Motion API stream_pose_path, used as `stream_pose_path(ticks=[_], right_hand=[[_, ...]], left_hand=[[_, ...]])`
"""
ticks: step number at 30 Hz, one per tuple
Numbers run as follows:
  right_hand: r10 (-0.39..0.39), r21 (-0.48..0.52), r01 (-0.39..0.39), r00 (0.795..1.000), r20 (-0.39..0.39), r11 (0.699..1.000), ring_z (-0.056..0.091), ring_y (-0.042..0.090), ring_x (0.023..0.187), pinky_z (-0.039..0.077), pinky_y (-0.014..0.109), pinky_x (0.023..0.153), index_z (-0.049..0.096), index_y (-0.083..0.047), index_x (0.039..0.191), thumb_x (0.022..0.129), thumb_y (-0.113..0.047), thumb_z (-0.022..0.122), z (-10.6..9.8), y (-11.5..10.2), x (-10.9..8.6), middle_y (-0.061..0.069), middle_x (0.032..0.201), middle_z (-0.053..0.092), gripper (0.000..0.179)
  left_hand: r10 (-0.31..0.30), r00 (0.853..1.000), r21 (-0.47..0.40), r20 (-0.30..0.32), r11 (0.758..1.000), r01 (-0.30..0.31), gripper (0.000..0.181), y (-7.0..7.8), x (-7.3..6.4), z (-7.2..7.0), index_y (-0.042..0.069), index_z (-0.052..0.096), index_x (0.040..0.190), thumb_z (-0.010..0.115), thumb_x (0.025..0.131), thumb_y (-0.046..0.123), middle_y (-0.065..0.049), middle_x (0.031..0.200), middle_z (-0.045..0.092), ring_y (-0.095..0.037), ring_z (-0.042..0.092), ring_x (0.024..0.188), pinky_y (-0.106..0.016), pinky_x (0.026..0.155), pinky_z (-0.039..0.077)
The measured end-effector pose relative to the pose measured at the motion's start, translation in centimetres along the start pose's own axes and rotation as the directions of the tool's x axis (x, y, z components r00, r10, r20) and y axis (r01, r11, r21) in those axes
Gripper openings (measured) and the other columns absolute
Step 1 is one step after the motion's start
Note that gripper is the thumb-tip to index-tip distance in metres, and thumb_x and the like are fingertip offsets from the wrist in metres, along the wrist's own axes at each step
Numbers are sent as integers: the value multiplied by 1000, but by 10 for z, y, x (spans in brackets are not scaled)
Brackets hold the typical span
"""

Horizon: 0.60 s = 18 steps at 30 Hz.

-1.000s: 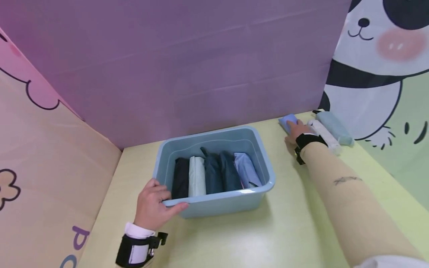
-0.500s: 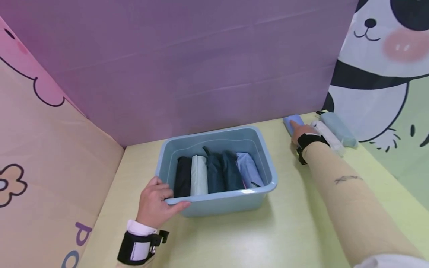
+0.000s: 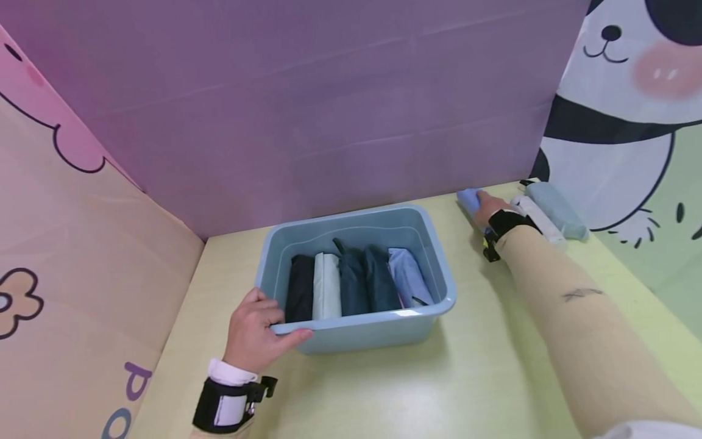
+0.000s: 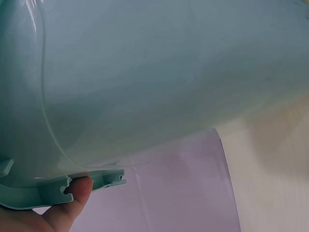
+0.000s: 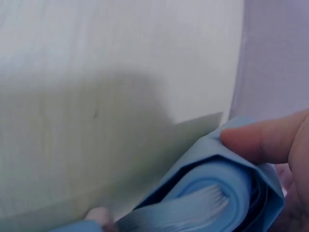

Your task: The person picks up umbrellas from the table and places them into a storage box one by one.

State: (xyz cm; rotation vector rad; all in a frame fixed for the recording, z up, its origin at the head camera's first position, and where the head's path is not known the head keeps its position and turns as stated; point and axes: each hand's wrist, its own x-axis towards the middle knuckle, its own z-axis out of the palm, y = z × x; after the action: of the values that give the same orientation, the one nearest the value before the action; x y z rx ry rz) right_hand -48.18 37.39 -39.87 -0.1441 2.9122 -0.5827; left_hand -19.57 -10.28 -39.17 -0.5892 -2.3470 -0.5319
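Observation:
My left hand (image 3: 253, 334) grips the front left corner of a blue-grey plastic bin (image 3: 364, 335), thumb outside the rim and fingers over it. In the left wrist view the bin's wall (image 4: 145, 72) fills most of the picture. At the table's back right, my right hand (image 3: 490, 211) holds a blue folded umbrella (image 3: 468, 198). The right wrist view shows that umbrella (image 5: 217, 154) end-on, its handle and strap inside the wrapped cloth, with my thumb (image 5: 256, 140) pressed on top. Inside the bin, several folded umbrellas stand side by side, including a black one (image 3: 300, 289) and a blue one (image 3: 408, 280).
Right of my right hand lie a white folded umbrella (image 3: 540, 221) and a pale teal one (image 3: 556, 210). A purple backdrop (image 3: 329, 122) rises behind the table (image 3: 384, 396), with printed panels at left and right.
My right hand has shifted its hold on the blue umbrella, whose far end now points more to the left. My left hand keeps its grip on the bin.

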Motion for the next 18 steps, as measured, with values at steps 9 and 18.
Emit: stream_pose_path(ticks=[9, 18], right_hand=[[-51, 144, 60, 996, -66, 988, 46, 51, 106, 40, 57, 90, 16, 9, 146, 78, -14, 56, -14, -17, 1, 38, 128, 39, 82], [0, 606, -12, 1000, 20, 795, 42, 43, 114, 47, 47, 83, 1, 0, 152, 83, -7, 60, -32, -57, -17, 34, 144, 24, 91]], left_hand=[[-6, 1000, -2, -5, 1000, 6, 62, -1, -1, 0, 22, 41, 42, 70, 68, 70, 12, 46, 30, -9, 32, 60, -27, 57, 27], [-2, 1000, -3, -9, 1000, 2, 61, -4, -1, 0, 22, 39, 41, 77, 64, 64, 12, 46, 28, -10, 32, 59, -27, 56, 26]])
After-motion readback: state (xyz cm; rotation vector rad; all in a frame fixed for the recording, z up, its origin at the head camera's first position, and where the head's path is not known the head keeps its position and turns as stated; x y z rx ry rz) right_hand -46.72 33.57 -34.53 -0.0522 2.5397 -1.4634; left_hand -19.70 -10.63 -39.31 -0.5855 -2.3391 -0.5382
